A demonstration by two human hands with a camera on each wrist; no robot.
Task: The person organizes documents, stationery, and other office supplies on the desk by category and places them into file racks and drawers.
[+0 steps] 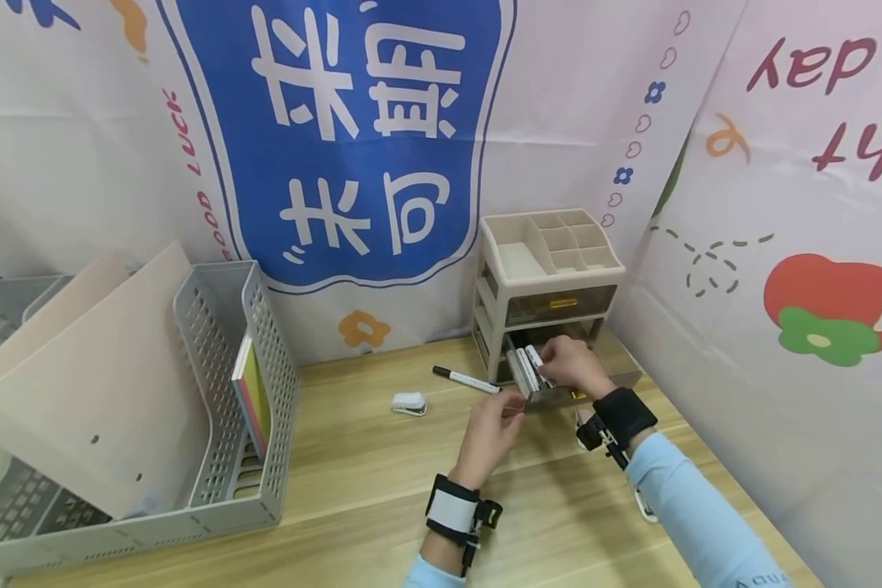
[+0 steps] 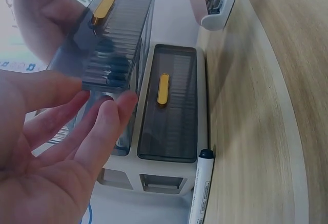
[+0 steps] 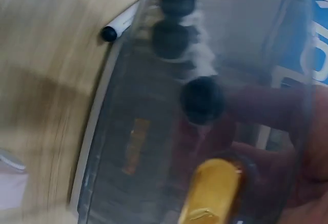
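A smoky clear drawer (image 1: 550,399) with a yellow handle is pulled out of the beige desktop organizer (image 1: 510,282). White markers (image 1: 523,369) lie along its left side. Inside the drawer, my right hand (image 1: 575,365) pinches one white marker (image 1: 534,356). Three dark marker ends (image 3: 202,100) show through the drawer front in the right wrist view, the lowest closest to the fingers. My left hand (image 1: 487,441) holds the drawer's left front corner with thumb and fingertips, seen close up in the left wrist view.
A black-capped marker (image 1: 466,379) lies left of the organizer, near a small white stapler (image 1: 409,403). A grey file rack (image 1: 272,482) with folders stands at the left. A pinkish-white object (image 2: 212,3) sits on the table near the drawer. Printed cloth (image 1: 706,367) walls the back and right.
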